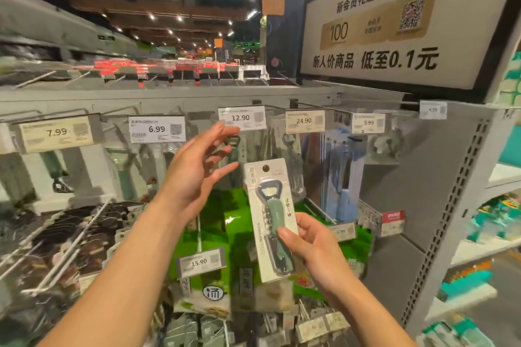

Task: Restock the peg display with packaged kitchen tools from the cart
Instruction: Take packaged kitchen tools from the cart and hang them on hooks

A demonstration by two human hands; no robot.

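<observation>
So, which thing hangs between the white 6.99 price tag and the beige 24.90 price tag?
In the head view, the white 12.90 price tag hangs there; the left hand is just below it.

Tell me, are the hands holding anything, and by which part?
The right hand pinches the packaged bottle opener by its lower half, thumb on the front. The left hand holds nothing, fingers spread.

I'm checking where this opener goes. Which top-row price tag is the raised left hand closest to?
The 12.90 tag: the left hand reaches almost to its lower left corner, while the 6.99 tag and 24.90 tag sit further off to either side.
</observation>
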